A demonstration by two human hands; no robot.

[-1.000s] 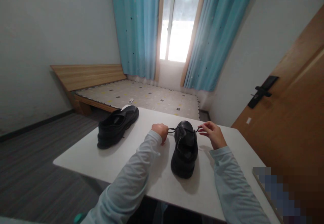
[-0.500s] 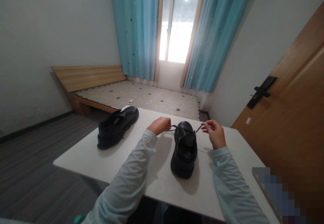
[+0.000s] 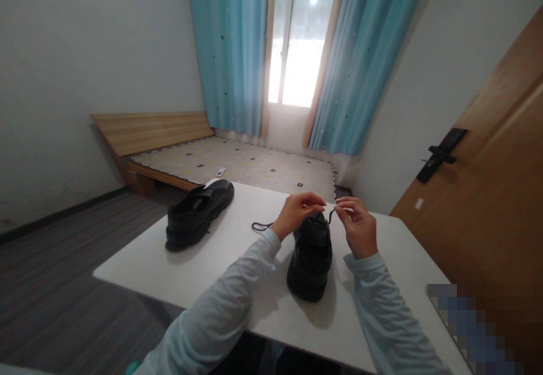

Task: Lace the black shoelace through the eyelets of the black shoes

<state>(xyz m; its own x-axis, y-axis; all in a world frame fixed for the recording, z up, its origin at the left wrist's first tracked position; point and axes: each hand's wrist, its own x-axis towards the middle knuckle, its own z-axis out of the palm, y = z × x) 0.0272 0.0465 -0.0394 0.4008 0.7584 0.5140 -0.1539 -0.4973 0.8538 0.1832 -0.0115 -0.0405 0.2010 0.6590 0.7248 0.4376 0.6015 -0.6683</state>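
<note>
A black lace-up shoe (image 3: 311, 262) stands on the white table in front of me, its heel toward me. My right hand (image 3: 358, 225), to the right of the shoe's toe, pinches the end of a black shoelace (image 3: 331, 215) that rises from the shoe. My left hand (image 3: 299, 212) reaches over the front of the shoe with thumb and fingers pinched close together, near the right hand's fingertips. Whatever lies between them is too small to make out. A loose lace loop (image 3: 261, 226) rests on the table left of my left hand. The shoe's eyelets are partly hidden.
A second black shoe (image 3: 197, 216) sits on the left part of the white table (image 3: 148, 267). Beyond the table is a bed (image 3: 250, 166) with a small white remote (image 3: 221, 172) on it. A wooden door (image 3: 479, 194) stands at the right.
My left hand has let go of the left lace, which now lies on the table, and has moved right over the shoe's toe. My right hand still holds its lace.
</note>
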